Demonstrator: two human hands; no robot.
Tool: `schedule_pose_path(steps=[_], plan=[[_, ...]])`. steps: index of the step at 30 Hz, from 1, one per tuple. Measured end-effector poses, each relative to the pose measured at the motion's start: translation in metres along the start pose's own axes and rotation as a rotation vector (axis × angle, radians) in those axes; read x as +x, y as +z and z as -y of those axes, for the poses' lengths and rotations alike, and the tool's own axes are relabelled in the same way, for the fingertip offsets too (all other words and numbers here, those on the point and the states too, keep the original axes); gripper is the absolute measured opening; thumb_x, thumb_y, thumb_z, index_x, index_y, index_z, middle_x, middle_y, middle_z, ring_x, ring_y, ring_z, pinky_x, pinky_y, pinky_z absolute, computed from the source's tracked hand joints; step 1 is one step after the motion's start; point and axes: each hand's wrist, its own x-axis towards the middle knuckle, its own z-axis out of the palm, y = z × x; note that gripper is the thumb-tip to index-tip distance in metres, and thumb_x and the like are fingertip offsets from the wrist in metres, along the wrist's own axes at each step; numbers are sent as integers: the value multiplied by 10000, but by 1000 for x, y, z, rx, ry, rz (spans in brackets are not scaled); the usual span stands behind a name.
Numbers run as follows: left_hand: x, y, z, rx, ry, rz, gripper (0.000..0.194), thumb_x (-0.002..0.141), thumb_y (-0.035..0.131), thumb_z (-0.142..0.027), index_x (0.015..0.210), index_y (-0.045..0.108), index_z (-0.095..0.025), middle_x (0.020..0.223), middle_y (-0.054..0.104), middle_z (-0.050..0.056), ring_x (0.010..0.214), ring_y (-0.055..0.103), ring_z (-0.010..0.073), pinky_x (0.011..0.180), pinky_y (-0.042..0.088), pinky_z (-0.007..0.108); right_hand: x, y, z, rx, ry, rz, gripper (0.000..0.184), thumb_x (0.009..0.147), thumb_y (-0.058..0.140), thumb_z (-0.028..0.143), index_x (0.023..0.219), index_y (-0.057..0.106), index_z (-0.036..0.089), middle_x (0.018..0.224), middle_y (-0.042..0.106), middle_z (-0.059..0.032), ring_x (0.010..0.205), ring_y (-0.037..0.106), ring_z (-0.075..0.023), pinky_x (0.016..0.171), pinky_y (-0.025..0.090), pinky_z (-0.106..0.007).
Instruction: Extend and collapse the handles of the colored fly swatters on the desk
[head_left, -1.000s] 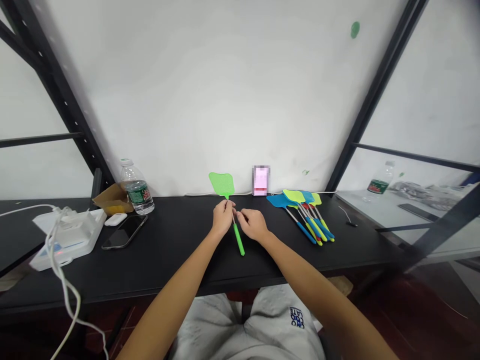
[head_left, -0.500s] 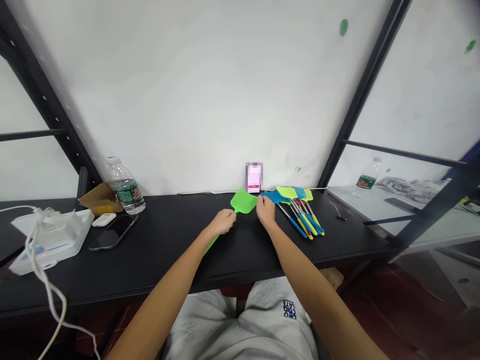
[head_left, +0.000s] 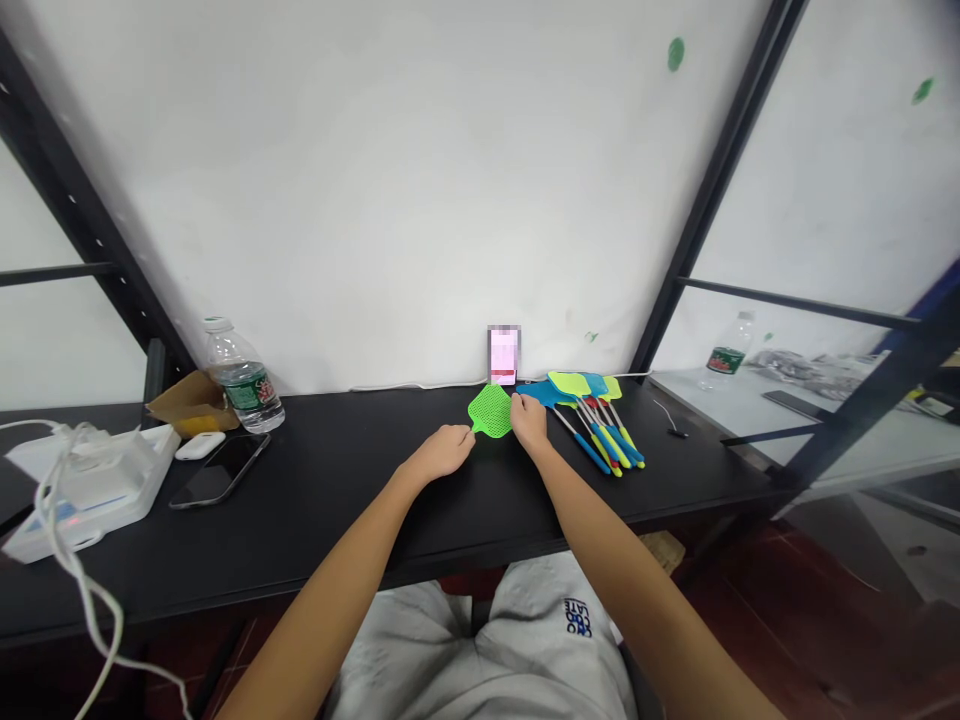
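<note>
A green fly swatter (head_left: 491, 411) is held low over the black table, its perforated head tilted toward the right. My left hand (head_left: 448, 450) is closed around the neck just below the head; the handle is hidden behind that hand and forearm. My right hand (head_left: 529, 420) is closed at the right edge of the head and seems to pinch it. Just right of my right hand lies a pile of several fly swatters (head_left: 570, 384), with blue and yellow-green heads and handles pointing toward me.
A lit phone (head_left: 503, 358) leans against the wall behind the swatter. On the left are a water bottle (head_left: 244, 380), a cardboard box (head_left: 193, 402), a white case (head_left: 200, 446), a dark phone (head_left: 220, 471) and a white power strip (head_left: 97, 490) with cables. Black rack posts (head_left: 709, 190) flank the table.
The green swatter has swung from upright to tilted right, its head coming down and right. My right hand has gone from beside its shaft to the head's right edge. The view has shifted slightly right.
</note>
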Motion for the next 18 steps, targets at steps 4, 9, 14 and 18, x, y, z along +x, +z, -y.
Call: schedule_pose_path(steps=[4,9,14,18], plan=[[-1,-1,-1,-1,17,4,380,959,311,-316,709,568,-189,754,645,72,705,580,189,665,365,289,1,-1,0,17,7,-5,418,924,274,388,665,545,201,755,636,-76,681,499,-201,614,308,-279],[-3,-3,-5,-19,8,1,381,961,334,-325,713,588,-184,725,641,66,688,582,185,656,370,286,1,-1,1,11,8,-17,429,927,272,385,684,570,193,762,641,-82,690,504,-202,622,319,-280],[-3,-3,-5,8,32,-3,405,970,304,-330,703,575,-190,721,640,60,677,581,183,665,371,284,1,-1,0,16,6,-26,449,935,253,392,703,582,191,768,645,-81,696,512,-203,619,322,-276],[-2,-2,-4,15,37,-2,405,969,297,-333,702,567,-192,720,636,61,673,576,185,656,363,286,1,-2,0,21,0,-41,443,932,254,397,697,571,196,762,642,-80,690,503,-202,611,311,-278]])
